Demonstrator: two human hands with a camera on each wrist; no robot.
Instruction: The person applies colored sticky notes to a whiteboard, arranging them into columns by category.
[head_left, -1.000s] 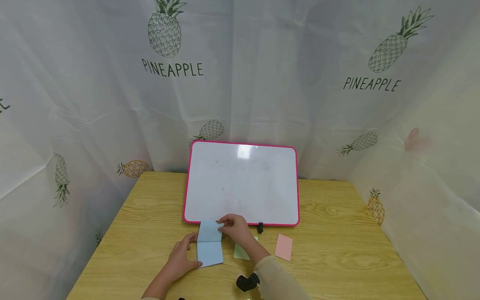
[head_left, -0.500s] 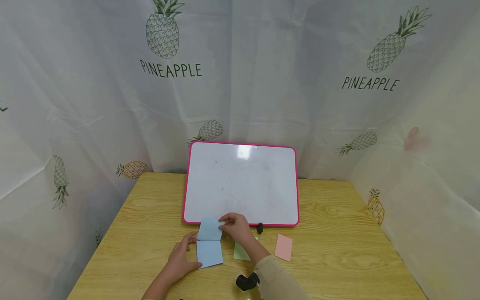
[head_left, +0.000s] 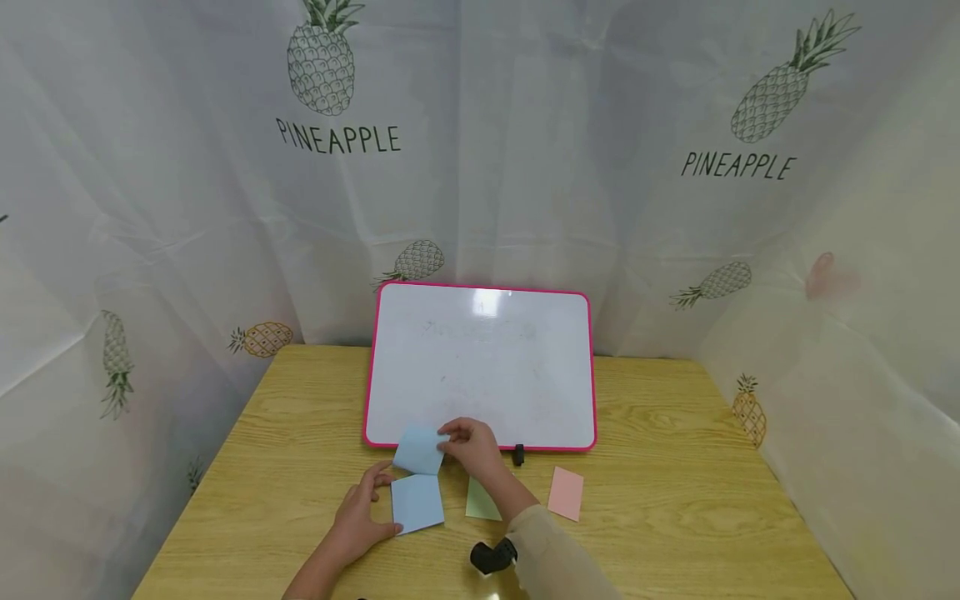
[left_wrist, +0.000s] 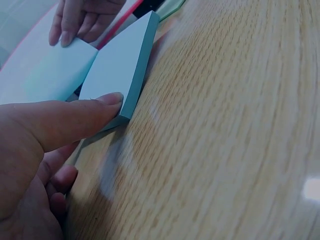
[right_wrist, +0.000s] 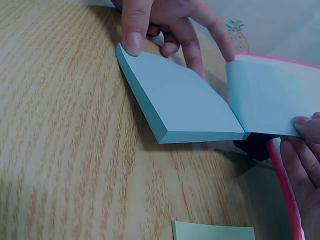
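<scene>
My right hand [head_left: 474, 450] pinches the blue sheet [head_left: 417, 451], left hand [head_left: 356, 523] grips the pad [head_left: 418, 503]; a crooked tug could rip that sheet!

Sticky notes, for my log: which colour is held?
The blue pad, leftmost: the left hand grips it; neither hand holds the green note or pink note.

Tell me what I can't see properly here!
Green pad: head view, partly hidden by the right forearm.
Marks on the whiteboard: head view, too faint to read.
Black object: right wrist view, partly hidden by the raised blue sheet.
Left hand: left wrist view, cut off by the left edge.
</scene>
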